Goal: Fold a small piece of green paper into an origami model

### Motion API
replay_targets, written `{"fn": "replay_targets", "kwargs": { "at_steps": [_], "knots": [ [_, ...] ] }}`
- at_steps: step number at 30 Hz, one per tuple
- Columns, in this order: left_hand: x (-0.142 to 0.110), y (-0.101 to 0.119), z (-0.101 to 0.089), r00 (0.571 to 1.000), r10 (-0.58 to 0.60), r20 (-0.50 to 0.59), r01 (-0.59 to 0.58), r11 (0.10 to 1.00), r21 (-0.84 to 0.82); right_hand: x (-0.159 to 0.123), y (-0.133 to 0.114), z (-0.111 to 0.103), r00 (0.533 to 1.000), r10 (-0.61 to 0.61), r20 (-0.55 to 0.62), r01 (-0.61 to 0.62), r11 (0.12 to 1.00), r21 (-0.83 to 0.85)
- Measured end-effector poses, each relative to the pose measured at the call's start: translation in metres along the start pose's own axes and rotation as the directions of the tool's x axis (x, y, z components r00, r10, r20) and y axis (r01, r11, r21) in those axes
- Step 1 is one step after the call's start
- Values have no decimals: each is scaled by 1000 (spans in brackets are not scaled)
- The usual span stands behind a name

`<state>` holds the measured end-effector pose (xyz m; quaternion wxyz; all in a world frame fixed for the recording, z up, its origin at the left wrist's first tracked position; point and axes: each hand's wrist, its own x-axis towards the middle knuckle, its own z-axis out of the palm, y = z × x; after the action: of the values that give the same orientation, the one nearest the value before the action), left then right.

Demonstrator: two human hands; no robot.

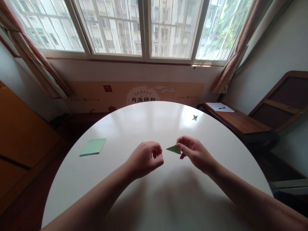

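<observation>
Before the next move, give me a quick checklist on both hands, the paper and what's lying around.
1. Right hand has the green paper triangle: ok, pinched between thumb and fingers.
2. Left hand free: ok, apart from the triangle, nothing visible in its fingers.
3. Green paper stack out of the way: ok, on the table well left of both hands.
4. Small green folded figure untouched: ok, beyond the right hand, near the far edge.
5. Triangle's creases crisp: cannot tell, too small.
</observation>
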<state>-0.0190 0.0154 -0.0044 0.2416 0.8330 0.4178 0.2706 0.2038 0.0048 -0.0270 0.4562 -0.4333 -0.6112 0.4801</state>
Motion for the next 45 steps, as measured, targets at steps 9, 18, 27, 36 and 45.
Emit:
{"fn": "replay_targets", "kwargs": {
  "at_steps": [9, 18, 27, 36, 45],
  "knots": [
    [-1, 5, 5, 997, -34, -63, 26, 993, -113, 0, -1, -2, 999, 27, 25, -27, 1000, -16],
    [-1, 4, 14, 956, -266, 124, 293, 852, -433, -4, 0, 7, 996, 61, 72, -63, 998, 31],
    [0, 10, 13, 982, -179, 62, 189, 919, -346, -7, -5, 16, 997, 32, 72, -24, 993, -112],
    [-3, 10, 12, 989, -143, 49, 150, 954, -260, -11, -7, 20, 995, 4, 104, 22, 969, -245],
    [-4, 11, 19, 989, -135, 55, 146, 947, -287, -10, -2, 25, 993, -15, 116, 53, 943, -328]
  ]
}}
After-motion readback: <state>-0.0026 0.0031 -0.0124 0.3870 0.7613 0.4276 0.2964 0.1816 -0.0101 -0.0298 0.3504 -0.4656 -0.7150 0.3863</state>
